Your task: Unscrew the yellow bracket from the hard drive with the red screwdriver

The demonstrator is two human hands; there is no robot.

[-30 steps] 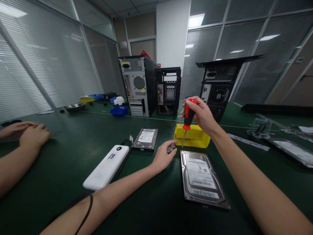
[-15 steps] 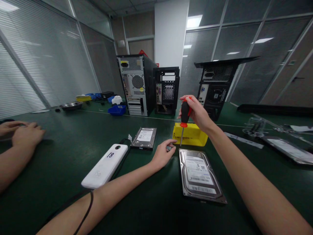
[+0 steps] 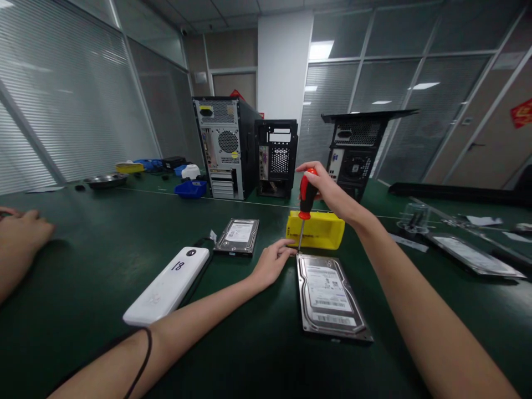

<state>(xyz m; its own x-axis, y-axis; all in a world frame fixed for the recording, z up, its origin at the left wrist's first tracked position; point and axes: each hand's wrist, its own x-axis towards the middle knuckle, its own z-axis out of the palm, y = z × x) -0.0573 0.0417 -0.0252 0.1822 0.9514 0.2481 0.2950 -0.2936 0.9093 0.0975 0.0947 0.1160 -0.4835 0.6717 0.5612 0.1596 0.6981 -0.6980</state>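
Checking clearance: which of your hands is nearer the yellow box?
Right. The right hand grips the screwdriver just above the yellow box; the left hand rests lower-left of it.

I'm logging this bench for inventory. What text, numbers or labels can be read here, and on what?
"18": handwritten on the white power bank.
Near hard drive: label print too small to read.
Far hard drive: label too blurred.
Red sign on the right wall: unreadable.
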